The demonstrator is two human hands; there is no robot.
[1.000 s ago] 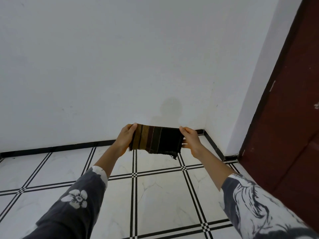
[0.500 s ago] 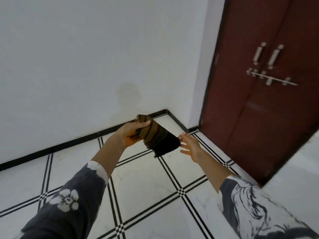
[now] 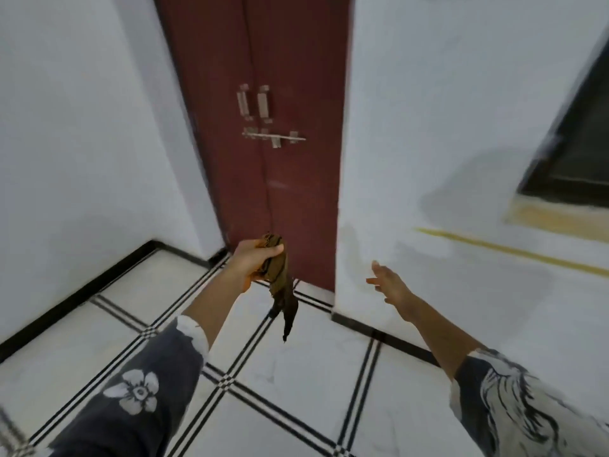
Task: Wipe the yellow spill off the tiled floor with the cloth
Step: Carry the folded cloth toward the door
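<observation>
A brown and dark striped cloth point(image 3: 282, 291) hangs bunched from my left hand point(image 3: 255, 260), which is shut on its top end, held up in front of the door. Its loose tail dangles above the white tiled floor point(image 3: 296, 367). My right hand point(image 3: 387, 283) is stretched out to the right of the cloth, empty, fingers spread, near the white wall. No yellow spill shows on the floor tiles in view.
A dark red double door point(image 3: 263, 143) with metal handles and a bolt point(image 3: 273, 138) stands ahead. White walls flank it, with black skirting point(image 3: 75, 296). A dark window point(image 3: 580, 153) and a yellow line point(image 3: 510, 249) mark the right wall.
My right hand let go of the cloth and moved right; the cloth went from stretched between both hands to dangling from the left. My view swung right, from the corner to the door.
</observation>
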